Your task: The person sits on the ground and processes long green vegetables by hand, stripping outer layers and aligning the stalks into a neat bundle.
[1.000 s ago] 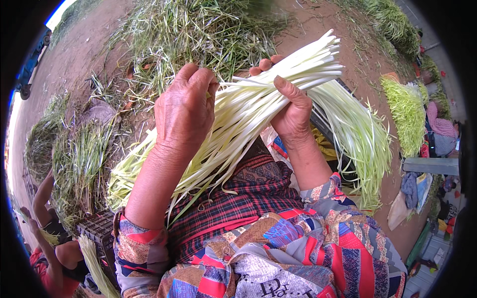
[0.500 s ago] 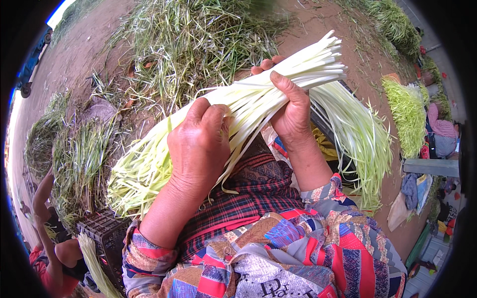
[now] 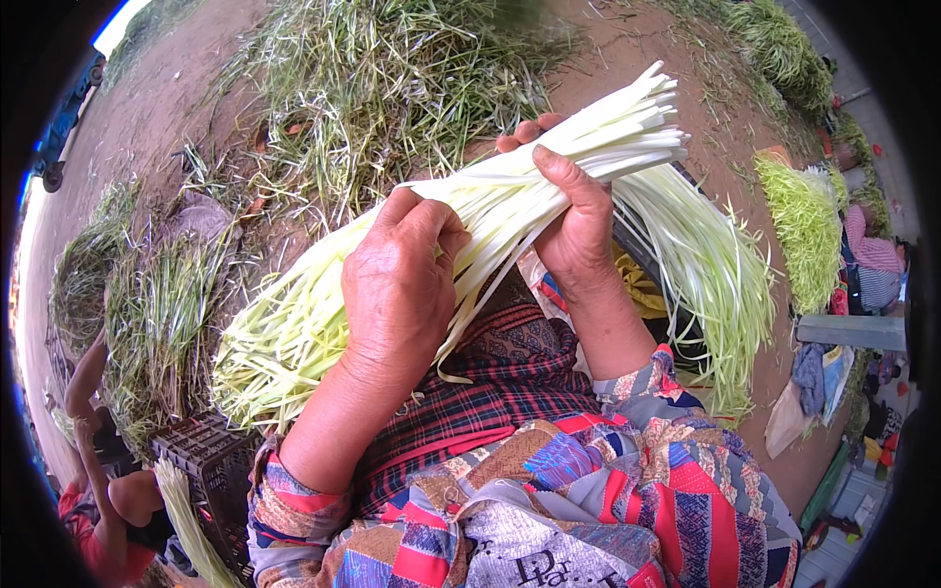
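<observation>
A thick bunch of blanched garlic chives [image 3: 510, 191] lies slantwise across the front of me, white stem ends up to the right and yellow-green leaf tips down to the left. My right hand [image 3: 583, 220] is wrapped round it near the white ends, thumb on top and fingertips showing behind. Over the middle of the bunch, my left hand [image 3: 402, 279] is closed, with thumb and forefinger pinched on strands at its upper side. Exactly how many strands it pinches is hidden. Behind my right wrist, more garlic chives [image 3: 701, 284] droop over a dark crate edge.
Heaps of grass-like trimmings [image 3: 392, 88] cover the ground ahead and to the left. A dark plastic crate [image 3: 206, 456] stands at lower left, near another person's arm [image 3: 88, 392]. Further right are a pile of yellow-green chives [image 3: 799, 230] and a grey beam [image 3: 851, 331].
My left hand has shifted slightly up and to the right along the bunch, its fingers still curled. The right hand and bunch have barely moved.
</observation>
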Tool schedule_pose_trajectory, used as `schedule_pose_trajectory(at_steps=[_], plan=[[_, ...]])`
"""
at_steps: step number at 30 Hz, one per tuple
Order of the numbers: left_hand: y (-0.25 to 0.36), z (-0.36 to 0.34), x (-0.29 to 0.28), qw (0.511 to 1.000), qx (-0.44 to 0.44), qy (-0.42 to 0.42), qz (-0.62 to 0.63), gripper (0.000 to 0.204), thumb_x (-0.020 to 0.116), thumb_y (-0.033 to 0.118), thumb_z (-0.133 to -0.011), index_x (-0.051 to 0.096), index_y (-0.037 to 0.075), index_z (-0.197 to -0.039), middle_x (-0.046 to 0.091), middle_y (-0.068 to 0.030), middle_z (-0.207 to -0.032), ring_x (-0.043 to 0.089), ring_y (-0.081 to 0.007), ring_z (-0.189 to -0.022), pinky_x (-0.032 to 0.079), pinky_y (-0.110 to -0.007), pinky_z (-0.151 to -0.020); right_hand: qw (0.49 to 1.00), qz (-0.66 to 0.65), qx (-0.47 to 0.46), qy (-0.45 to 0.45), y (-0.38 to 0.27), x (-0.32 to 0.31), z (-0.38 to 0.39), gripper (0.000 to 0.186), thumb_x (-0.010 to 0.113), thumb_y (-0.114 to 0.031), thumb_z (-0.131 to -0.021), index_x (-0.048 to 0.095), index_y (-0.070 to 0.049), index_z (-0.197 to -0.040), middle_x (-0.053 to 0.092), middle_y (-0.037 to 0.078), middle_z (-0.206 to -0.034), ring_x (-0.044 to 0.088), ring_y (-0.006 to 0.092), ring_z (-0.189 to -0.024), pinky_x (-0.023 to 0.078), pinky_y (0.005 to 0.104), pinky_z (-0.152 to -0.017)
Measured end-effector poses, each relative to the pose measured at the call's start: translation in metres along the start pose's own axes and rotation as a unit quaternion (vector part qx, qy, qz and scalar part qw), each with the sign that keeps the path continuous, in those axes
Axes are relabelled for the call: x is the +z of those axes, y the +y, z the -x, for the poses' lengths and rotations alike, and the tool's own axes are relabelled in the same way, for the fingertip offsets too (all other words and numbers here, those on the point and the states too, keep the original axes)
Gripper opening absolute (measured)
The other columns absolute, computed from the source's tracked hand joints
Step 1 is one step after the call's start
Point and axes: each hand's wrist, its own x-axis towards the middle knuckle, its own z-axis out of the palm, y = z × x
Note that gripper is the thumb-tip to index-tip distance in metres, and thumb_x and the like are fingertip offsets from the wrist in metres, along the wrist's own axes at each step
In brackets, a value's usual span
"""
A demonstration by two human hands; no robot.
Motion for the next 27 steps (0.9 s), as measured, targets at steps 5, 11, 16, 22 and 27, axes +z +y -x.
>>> schedule_pose_trajectory(at_steps=[5,11,16,22,27], plan=[[0.002,0.008,-0.006,1.000,0.012,0.002,-0.029,0.011,0.067,0.002,-0.075,0.058,0.004,-0.080,0.057,-0.0101,-0.075,0.059,-0.0295,-0.068,0.046,-0.036,-0.060,1.000,0.002,-0.002,-0.003,0.000,0.002,0.001,0.033,0.063,0.003,-0.078,0.053,-0.002,-0.109,0.059,0.011,-0.098,0.061,0.0277,-0.097,0.050,0.0421,-0.088],[-0.006,0.010,-0.005,0.997,0.023,0.031,-0.065,0.009,0.066,0.004,-0.076,0.060,0.006,-0.081,0.058,-0.0090,-0.077,0.059,-0.0300,-0.067,0.047,-0.037,-0.059,1.000,0.008,-0.009,0.004,0.001,0.004,0.003,0.034,0.063,0.003,-0.077,0.053,-0.002,-0.109,0.059,0.012,-0.098,0.061,0.0276,-0.096,0.050,0.0412,-0.088],[-0.009,-0.002,0.002,0.999,0.009,0.029,-0.036,0.005,0.065,0.005,-0.075,0.062,0.007,-0.078,0.058,-0.0098,-0.077,0.060,-0.0313,-0.067,0.048,-0.040,-0.057,0.999,0.031,-0.014,0.006,0.003,0.005,0.003,0.037,0.062,-0.001,-0.079,0.049,-0.001,-0.113,0.059,0.013,-0.103,0.059,0.0283,-0.101,0.048,0.0423,-0.091],[-0.013,-0.018,0.000,0.990,-0.091,-0.027,0.104,0.006,0.069,0.004,-0.070,0.064,0.003,-0.073,0.061,-0.0128,-0.075,0.061,-0.0331,-0.070,0.048,-0.041,-0.062,0.999,0.038,-0.016,-0.005,0.002,0.005,0.003,0.036,0.061,0.000,-0.079,0.049,-0.001,-0.113,0.059,0.012,-0.101,0.059,0.0276,-0.099,0.049,0.0422,-0.090],[0.001,-0.014,-0.012,0.998,-0.015,-0.066,0.017,0.009,0.061,0.003,-0.079,0.058,0.001,-0.087,0.062,-0.0182,-0.077,0.061,-0.0363,-0.074,0.048,-0.040,-0.065,0.997,0.064,-0.021,-0.024,0.002,0.007,0.001,0.035,0.061,0.000,-0.079,0.049,-0.002,-0.112,0.059,0.011,-0.099,0.059,0.0259,-0.098,0.049,0.0414,-0.089]])
